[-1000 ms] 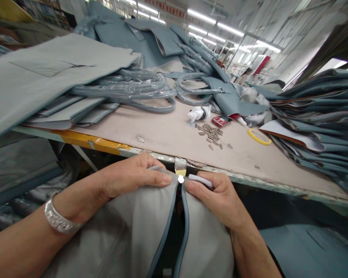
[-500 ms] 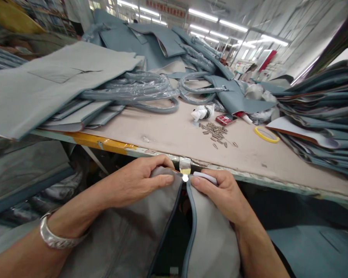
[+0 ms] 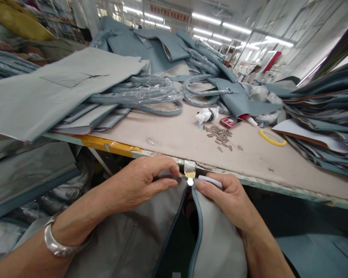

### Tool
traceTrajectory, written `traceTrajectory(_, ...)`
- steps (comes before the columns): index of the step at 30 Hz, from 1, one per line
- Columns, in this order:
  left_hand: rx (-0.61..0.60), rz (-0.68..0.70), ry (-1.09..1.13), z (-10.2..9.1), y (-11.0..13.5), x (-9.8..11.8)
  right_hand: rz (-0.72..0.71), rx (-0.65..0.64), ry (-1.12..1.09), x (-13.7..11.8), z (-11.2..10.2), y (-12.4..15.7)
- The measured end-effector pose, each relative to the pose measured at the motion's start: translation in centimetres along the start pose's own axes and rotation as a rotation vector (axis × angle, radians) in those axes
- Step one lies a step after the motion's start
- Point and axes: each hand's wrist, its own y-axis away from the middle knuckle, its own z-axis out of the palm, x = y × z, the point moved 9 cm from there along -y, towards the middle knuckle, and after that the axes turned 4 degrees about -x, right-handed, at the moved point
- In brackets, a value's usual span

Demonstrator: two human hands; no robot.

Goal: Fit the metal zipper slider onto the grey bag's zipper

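Note:
A grey lining piece with blue-edged sides (image 3: 220, 227) hangs below the table edge, its two sides parting around a dark gap. My right hand (image 3: 229, 197) pinches the right side near its top, thumb in front, with a pale flat strip (image 3: 210, 180) beside the fingers. My left hand (image 3: 145, 179) is at the top of the left side, thumb and index finger slightly apart; its other fingers are hidden. Between my hands, a shiny tab with a yellow lower part (image 3: 190, 170) sits at the table edge, above a bright white round spot (image 3: 190, 181).
On the table (image 3: 174, 133) lie a pile of small metal pieces (image 3: 220, 135), a red box (image 3: 229, 122), and a yellow tape roll (image 3: 272, 137). Grey panels (image 3: 75, 85) and plastic-wrapped handles (image 3: 142, 90) are at left; stacked blue pieces (image 3: 330, 104) rise at right.
My left thumb has come off the grey lining and the left fingers have loosened. My right hand keeps its pinch. The whole view has shifted slightly.

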Motion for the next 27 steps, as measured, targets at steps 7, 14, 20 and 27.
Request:
traceTrajectory(7,0.011,-0.039,-0.077,0.0,0.3,-0.3,-0.006,0.001,0.022,0.2,0.0,0.2)
traceTrajectory(14,0.14,-0.101,-0.134,-1.2,1.0,-0.9,0.002,-0.002,0.001,0.3,0.0,0.2)
traceTrajectory(20,0.261,0.083,-0.171,-2.1,1.1,0.0,0.028,0.001,-0.01,0.6,0.1,0.2)
traceTrajectory(27,0.313,0.19,-0.208,-2.6,1.7,0.9,0.03,0.011,0.006,0.8,-0.1,0.1)
